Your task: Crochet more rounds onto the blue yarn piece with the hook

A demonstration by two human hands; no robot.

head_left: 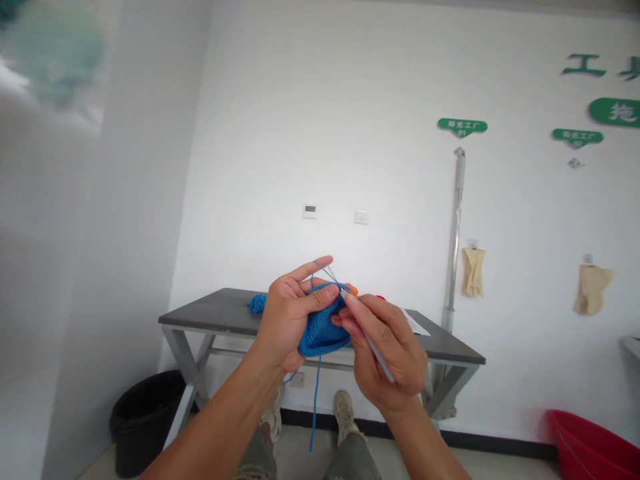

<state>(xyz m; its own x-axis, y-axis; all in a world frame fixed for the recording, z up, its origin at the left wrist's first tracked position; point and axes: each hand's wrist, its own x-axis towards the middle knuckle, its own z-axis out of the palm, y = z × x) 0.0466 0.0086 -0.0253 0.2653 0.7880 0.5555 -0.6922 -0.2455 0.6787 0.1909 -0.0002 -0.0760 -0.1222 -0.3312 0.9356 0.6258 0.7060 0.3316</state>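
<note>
My left hand [289, 319] grips a small round blue crochet piece [321, 331], thumb pressed on its upper edge and index finger raised with the blue yarn looped over it. My right hand [386, 348] is closed around a grey crochet hook [376, 352] whose tip meets the top edge of the blue piece. An orange marker [353, 289] shows at that edge. A strand of blue yarn [315, 407] hangs down from the piece between my legs.
A grey table [215, 312] stands against the white wall, with a blue yarn clump [257, 303] on it. A black bin [145, 420] sits at lower left and a red tub [593, 445] at lower right. Gloves [473, 272] hang on the wall by a metal pole [454, 240].
</note>
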